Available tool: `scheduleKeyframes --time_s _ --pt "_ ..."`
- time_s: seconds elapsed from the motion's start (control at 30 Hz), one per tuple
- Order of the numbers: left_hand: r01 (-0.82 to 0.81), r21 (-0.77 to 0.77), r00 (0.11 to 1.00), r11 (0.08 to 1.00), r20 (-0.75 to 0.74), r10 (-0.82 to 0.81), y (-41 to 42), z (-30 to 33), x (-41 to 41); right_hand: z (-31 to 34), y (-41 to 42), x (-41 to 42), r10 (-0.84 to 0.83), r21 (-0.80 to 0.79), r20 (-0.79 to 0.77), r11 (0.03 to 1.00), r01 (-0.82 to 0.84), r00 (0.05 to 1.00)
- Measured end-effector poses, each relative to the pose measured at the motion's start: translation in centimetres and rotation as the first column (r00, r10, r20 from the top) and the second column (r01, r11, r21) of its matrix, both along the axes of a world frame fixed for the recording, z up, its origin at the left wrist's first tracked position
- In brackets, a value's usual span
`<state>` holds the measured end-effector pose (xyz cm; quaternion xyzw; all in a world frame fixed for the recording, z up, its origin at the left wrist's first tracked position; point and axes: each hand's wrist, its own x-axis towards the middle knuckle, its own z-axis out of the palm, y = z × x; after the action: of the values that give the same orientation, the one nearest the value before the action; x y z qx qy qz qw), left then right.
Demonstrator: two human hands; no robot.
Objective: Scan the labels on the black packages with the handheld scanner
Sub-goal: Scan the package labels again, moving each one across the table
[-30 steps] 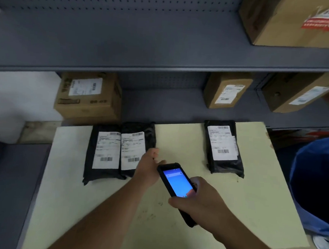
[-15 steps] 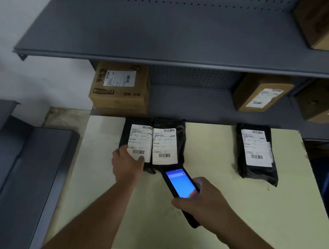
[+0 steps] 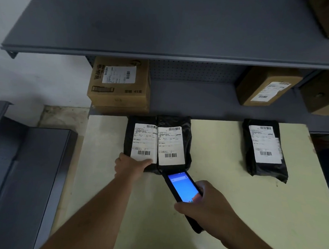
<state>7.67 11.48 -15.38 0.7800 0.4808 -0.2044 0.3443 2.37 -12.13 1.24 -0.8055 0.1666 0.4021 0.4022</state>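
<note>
The right hand (image 3: 208, 208) grips the handheld scanner (image 3: 183, 190), aimed at the paired black packages (image 3: 159, 143) at 11 o'clock; the left hand (image 3: 129, 166) lies flat, pinning one. Whether any label is scanned yet can't be told.

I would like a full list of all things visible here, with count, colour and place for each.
black packages: 3, black with white labels, on the table; two side by side, one apart at right
handheld scanner: 1, black, blue screen, near the pair
table: 1, pale yellow-green, centre
cardboard boxes: at least 4, brown, on grey shelves
left hand: on the leftmost package
right hand: holding the scanner
</note>
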Motion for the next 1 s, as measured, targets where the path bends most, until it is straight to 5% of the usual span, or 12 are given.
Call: scheduleKeyframes --time_s 0.53,1.0 --pt "-0.060 -0.095 0.998 0.994 0.021 0.062 -1.2 1.2 0.5 -0.1 0.0 -0.6 -0.027 0.010 -0.027 1.000 0.027 0.999" --pt "-0.131 -0.411 0.985 0.902 0.050 0.166 2.4 2.3 -3.3 0.4 -1.2 -1.3 -0.006 0.004 0.027 1.000 0.006 1.000"
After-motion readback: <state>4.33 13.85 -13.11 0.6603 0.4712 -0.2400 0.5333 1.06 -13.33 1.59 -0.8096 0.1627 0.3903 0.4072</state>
